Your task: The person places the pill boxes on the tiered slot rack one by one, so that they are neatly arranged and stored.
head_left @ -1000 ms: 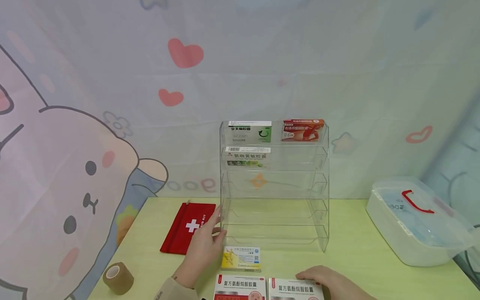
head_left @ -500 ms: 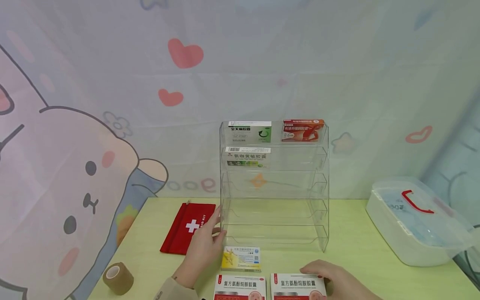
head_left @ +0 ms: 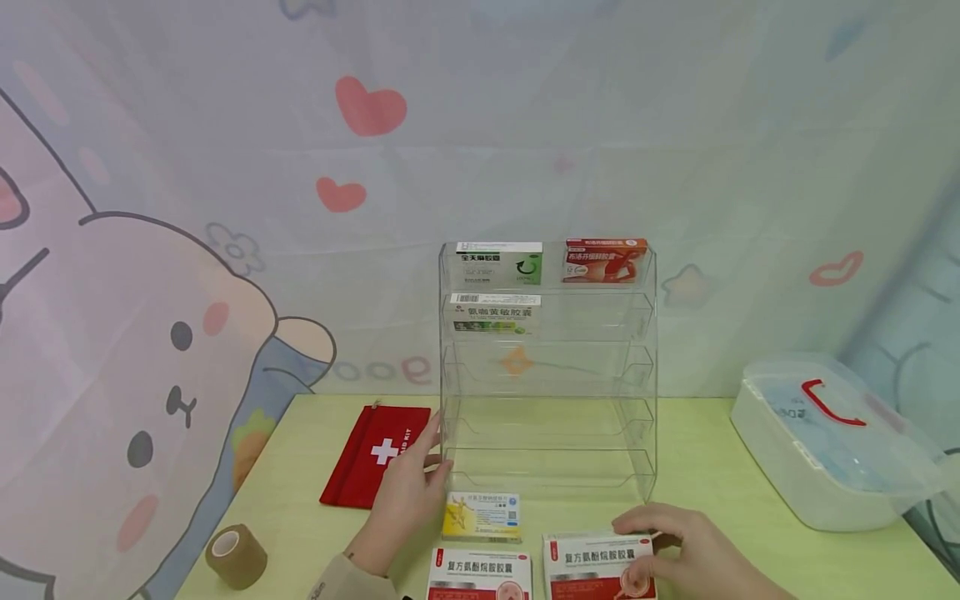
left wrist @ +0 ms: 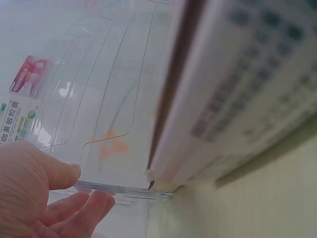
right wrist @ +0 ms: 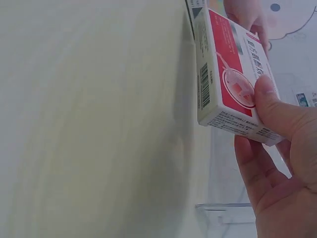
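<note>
Red pouch, brown roll, lidded red-handled bin.

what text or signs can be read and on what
"复方氨酚烷胺胶囊": box in right hand, twin box
"全天麻胶囊": green-white box
"布洛芬缓释胶囊", "12": red box
"氨咖黄敏胶囊": second-tier box
"…ID KIT", white cross: red pouch
Blurred or tiny: yellow box, case, sleeve, backdrop, fine print
</note>
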The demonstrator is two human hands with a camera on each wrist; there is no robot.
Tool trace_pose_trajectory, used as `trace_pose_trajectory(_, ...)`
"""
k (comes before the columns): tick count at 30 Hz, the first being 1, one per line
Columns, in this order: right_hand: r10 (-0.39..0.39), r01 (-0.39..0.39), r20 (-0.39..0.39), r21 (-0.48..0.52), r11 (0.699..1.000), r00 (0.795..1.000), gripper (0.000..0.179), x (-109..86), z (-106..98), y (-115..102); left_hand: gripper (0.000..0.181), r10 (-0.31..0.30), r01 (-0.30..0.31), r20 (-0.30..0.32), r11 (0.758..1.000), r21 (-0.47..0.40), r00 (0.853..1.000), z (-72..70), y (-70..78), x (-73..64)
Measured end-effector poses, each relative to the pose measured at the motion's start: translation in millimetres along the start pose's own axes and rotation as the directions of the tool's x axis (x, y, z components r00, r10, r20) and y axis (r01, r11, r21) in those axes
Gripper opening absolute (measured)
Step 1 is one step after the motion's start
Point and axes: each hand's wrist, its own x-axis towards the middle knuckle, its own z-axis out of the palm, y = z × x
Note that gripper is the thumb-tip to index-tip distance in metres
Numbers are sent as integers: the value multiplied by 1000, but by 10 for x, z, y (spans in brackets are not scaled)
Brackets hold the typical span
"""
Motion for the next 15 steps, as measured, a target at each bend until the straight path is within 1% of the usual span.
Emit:
trace_pose_trajectory(4,-1,-4,-76,-68,998,997,44,45,-65,-106,88,1,-1,-4,1000,-6,1000,2,2,3)
trace_pose_trajectory(7,-29,10,-165,-115,993,986,43,84,-105,-191,88,5,-6,-5,1000,-9,1000,4,0,7)
trace_pose_trajectory(11,-87,39,-274,-176,984,958,44,175,-171,-306,89,5,-5,-5,1000,-7,1000,5,-9,6)
trace_pose_trajectory(15,-142,55,-352,-245,968,925,47,286,-261,-430,89,-4,4,0,1000,-9,1000,9,-16,3)
